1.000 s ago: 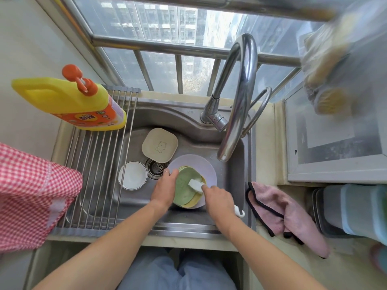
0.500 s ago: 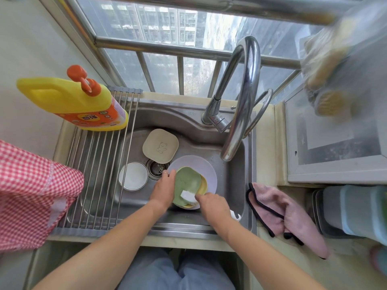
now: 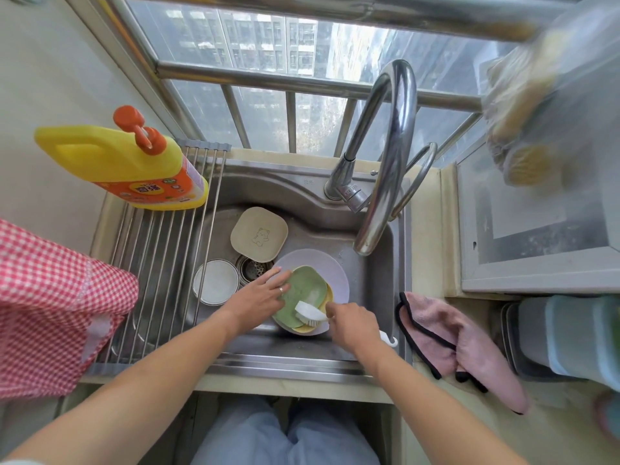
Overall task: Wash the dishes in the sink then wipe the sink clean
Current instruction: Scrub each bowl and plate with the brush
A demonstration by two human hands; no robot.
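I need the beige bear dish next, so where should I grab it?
Take the beige bear dish by its left rim, fingers coming from the drying rack side. It lies flat and uncovered, while the faucet crowds its right.

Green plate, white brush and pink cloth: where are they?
green plate (image 3: 303, 292), head view, on its bare middle.
white brush (image 3: 307, 309), head view, on the white brush head over the plate.
pink cloth (image 3: 446, 333), head view, on its folded middle, right of the sink.
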